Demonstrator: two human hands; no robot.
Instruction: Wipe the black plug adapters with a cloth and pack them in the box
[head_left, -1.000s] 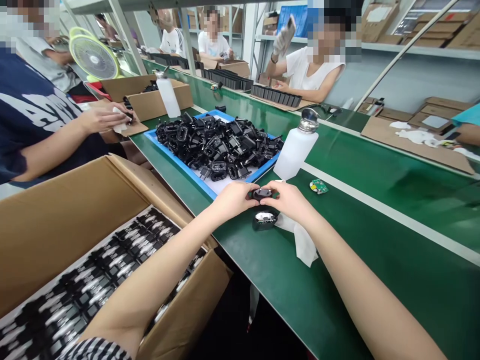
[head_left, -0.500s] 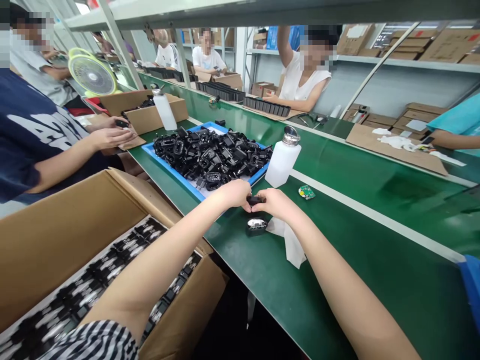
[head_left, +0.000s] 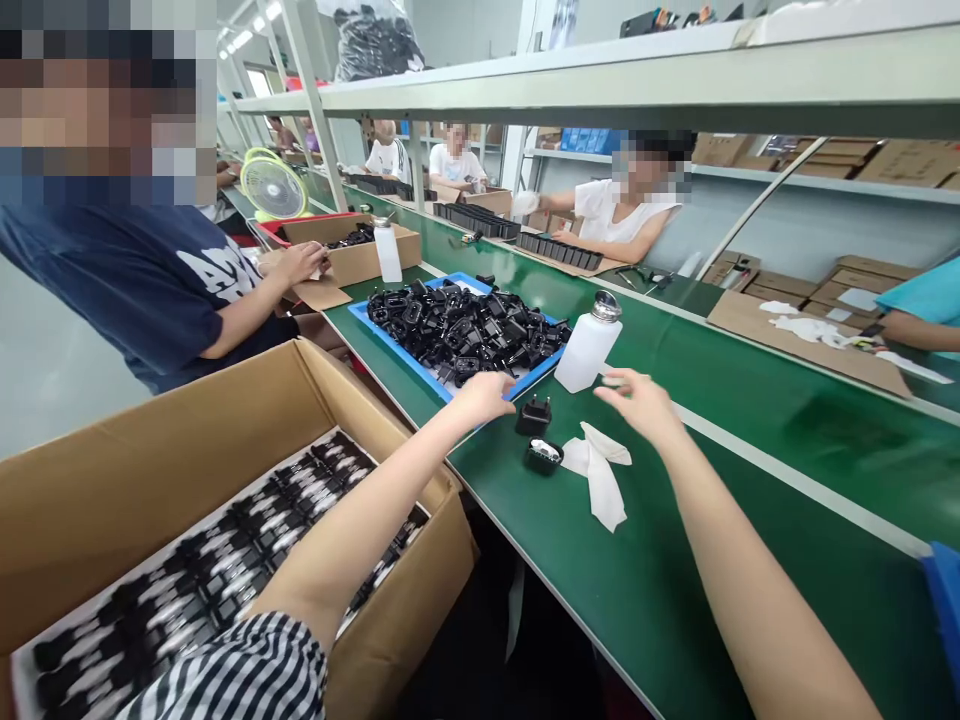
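- Since the earlier frame: my hands have parted, the blk plug (head_left: 535,415) betw. them is now on the bench, and the green board at my R has gone from sight, prob. behind my fingers.
- Plug stands prongs up, at centre of my clock; guess it's base-down b/c the flat end is steadier.
- L hand (head_left: 484,400): 9–10 o'c of plug, by the tray's near corner, fingers curled loosely, nothing seen in it.
- R hand (head_left: 641,405): abt 3 o'c, thumb & fingers bent near the bottle's foot. Can't tell if they've closed on anything.
- Open blk housing (head_left: 544,455) w/ white stuff inside: 5–6 o'c, just beside plug; mouth up, prob. so contents stay put.
- White wipe (head_left: 602,480): 4 o'c, spread loose, prob. left there for easy reach.
- White bottle (head_left: 587,350): 1 o'c, upright, likely to avoid spills.
- Blue tray (head_left: 405,350): 11 o'c; its rim prob. keeps the heap of blk plug parts (head_left: 465,325) from straying.
- Carton (head_left: 150,450): 8 o'c, below bench level, packed rows (head_left: 225,570) inside, prob. laid so to save space.
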